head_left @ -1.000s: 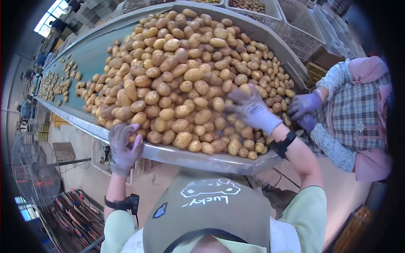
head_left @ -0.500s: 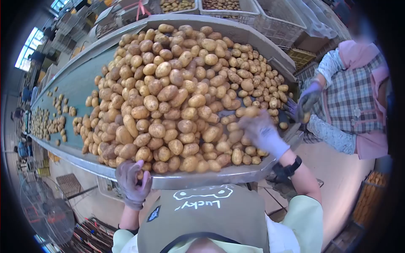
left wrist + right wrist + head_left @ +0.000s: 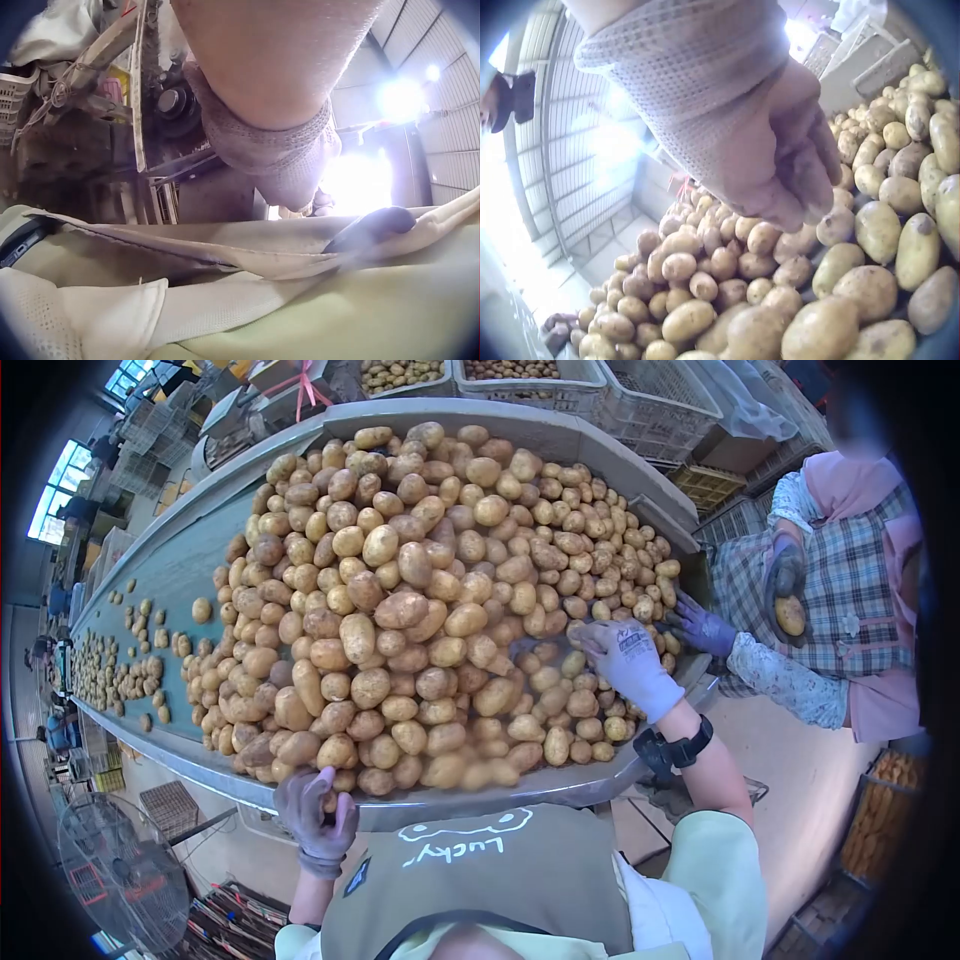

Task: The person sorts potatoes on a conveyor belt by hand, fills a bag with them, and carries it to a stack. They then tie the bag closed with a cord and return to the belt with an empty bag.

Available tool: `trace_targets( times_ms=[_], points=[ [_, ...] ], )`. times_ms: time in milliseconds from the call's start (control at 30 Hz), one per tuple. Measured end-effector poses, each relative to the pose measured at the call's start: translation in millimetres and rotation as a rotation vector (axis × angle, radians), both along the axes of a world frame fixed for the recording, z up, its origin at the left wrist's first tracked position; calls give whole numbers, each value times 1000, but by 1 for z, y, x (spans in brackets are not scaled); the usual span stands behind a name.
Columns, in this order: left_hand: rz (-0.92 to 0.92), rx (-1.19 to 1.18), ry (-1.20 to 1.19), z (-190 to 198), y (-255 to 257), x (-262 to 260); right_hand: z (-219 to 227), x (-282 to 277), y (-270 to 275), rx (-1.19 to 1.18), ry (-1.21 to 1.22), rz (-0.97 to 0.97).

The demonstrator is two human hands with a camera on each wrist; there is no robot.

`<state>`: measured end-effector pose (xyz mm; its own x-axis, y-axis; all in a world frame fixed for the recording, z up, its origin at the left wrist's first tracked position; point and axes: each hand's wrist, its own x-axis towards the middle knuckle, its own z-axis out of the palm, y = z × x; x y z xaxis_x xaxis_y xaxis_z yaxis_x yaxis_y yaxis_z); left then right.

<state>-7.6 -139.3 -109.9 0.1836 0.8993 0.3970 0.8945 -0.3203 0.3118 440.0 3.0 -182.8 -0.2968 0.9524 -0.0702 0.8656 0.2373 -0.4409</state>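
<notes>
Touching potatoes [image 3: 403, 610] is the right hand [image 3: 632, 665] (left hand [image 3: 317, 824] at the rim [image 3: 560, 792]).

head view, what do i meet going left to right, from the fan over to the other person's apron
Fan → left hand → white "Lucky" lettering → right hand → plaid apron

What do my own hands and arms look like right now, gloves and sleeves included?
Your left hand and right hand wear greyish-lilac gloves with knitted cuffs; the right glove has dark printing on its back. A black band with a bulky black attachment circles your right wrist. Your sleeves are pale green and leave the forearms bare.
</notes>
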Motion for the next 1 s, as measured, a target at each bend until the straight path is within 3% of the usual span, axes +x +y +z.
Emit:
trace_targets(
  times_ms=[67,133,167,200,267,333,400,467,500,533,600,667,733,833,933,1000],
  points=[
    [0,12,-1,0,0,1,1,0,0,-75,-48,22],
    [0,5,-7,1,0,0,7,-17,-14,-230,-263,163],
    [3,9,-6,2,-2,0,-6,-19,-22,-58,-224,79],
    [13,-35,-8,2,-4,-1,-24,-23,-28,-48,-226,82],
    [16,-37,-23,3,-1,-1,-48,-29,-25,-245,-456,132],
    [11,-21,-6,6,-2,0,-41,-23,-21,-113,-155,27],
    [30,-14,-25,8,-2,2,-20,-16,-20,-25,-78,9],
    [33,-8,-5,10,-2,4,8,-18,-18,-131,233,-6],
    [36,-18,-5,11,-3,3,19,-23,-13,-12,300,103],
    [33,-5,-9,11,-3,3,37,-24,-6,2,295,102],
    [11,26,16,9,-1,0,107,-26,21,487,-45,517],
    [0,31,2,7,-4,-3,144,-18,59,730,-153,376],
    [32,-36,-5,16,-4,0,135,-8,98,544,433,33],
    [47,-29,-13,23,-4,3,132,-21,92,391,279,-27],
    [46,-35,-26,20,-3,-1,104,-36,70,228,327,-15],
    [16,-24,-29,20,-4,-1,89,-29,58,244,386,-40]
  ],
)
